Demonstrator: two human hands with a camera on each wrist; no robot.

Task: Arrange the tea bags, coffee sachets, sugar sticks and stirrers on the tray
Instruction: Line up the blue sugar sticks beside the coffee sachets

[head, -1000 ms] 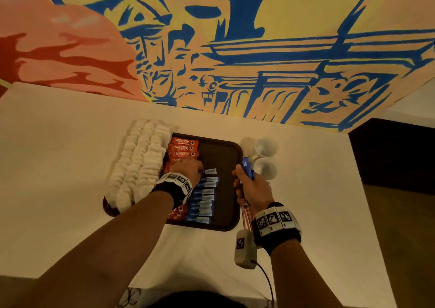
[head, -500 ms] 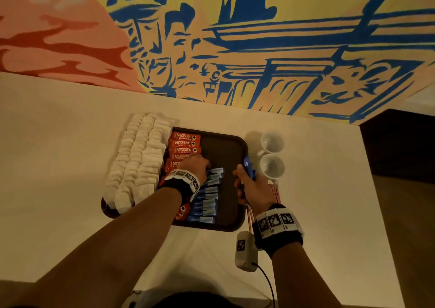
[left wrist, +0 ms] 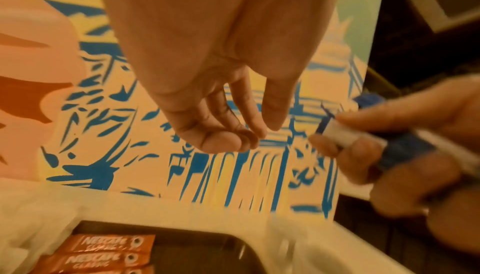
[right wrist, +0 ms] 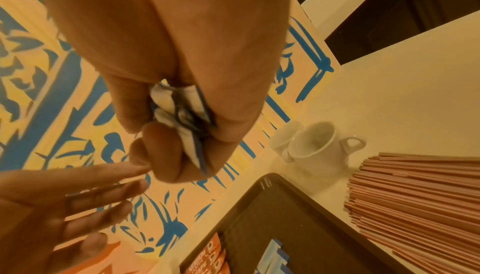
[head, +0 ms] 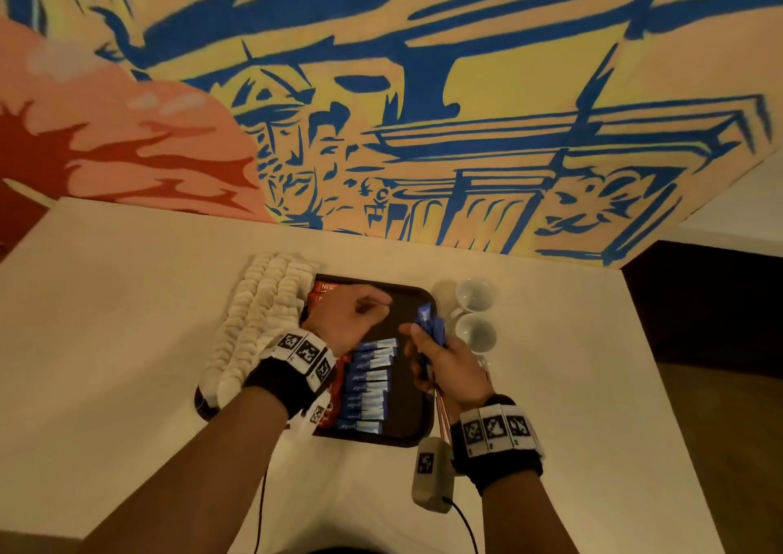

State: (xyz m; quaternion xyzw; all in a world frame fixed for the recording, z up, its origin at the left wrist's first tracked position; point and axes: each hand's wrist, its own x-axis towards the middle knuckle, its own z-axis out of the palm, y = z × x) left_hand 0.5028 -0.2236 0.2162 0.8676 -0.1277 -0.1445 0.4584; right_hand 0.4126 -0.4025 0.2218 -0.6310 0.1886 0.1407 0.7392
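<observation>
R fingers [right wrist: 161, 151] clenched round blue sugar sticks [head: 431, 325], L fingers [left wrist: 221, 132] loose, empty, just beside them.

Blue, yellow, orange mural wall [head: 423, 87] behind white table's [head: 106, 341] far edge; dark wood floor [head: 728, 447] right; warm dim light.
</observation>
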